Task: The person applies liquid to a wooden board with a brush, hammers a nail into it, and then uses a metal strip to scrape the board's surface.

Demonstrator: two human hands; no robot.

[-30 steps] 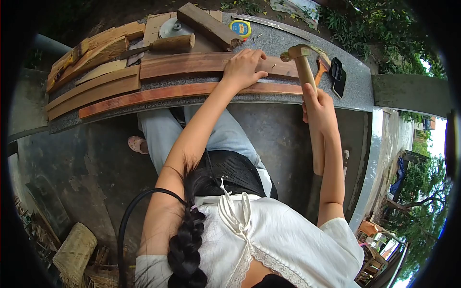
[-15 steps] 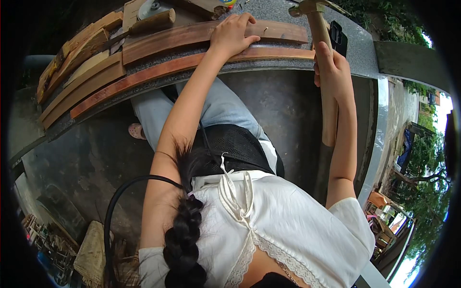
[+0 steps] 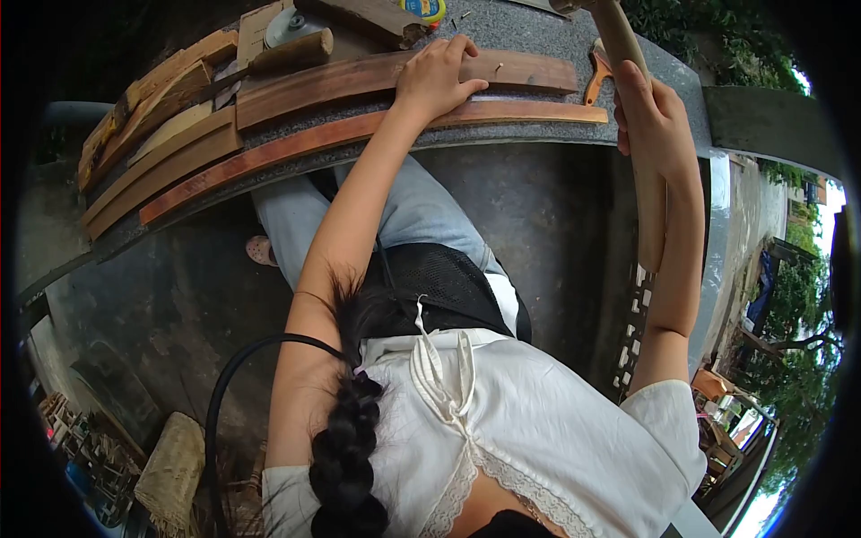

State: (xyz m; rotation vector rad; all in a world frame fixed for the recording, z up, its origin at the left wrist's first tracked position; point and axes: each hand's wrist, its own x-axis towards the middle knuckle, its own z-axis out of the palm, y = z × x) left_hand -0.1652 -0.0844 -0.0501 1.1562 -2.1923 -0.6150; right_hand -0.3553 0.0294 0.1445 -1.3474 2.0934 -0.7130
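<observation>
My left hand (image 3: 438,79) lies across a brown wooden board (image 3: 538,70), its thumb stretched along the top and its fingers reaching over the far side. A nail (image 3: 500,67) stands up from the board just right of that hand. My right hand (image 3: 655,125) is wrapped around the wooden handle of a hammer (image 3: 619,31), raised to the right of the board's end. The hammer's head is partly cut off by the top of the view. Along the near table edge runs a thin reddish wood strip (image 3: 296,151), passing below my left wrist.
More wood pieces (image 3: 161,170) lie at the left of the speckled stone table (image 3: 511,27). A wooden-handled tool (image 3: 305,49) and a metal disc (image 3: 285,25) rest among them. Farther back sits a yellow tape measure (image 3: 423,9). An orange-handled tool (image 3: 597,76) lies near the board's right end.
My right hand has moved right and slightly down with the hammer, whose head has gone up toward the top edge. The orange-handled tool is now uncovered. My left hand stays on the board.
</observation>
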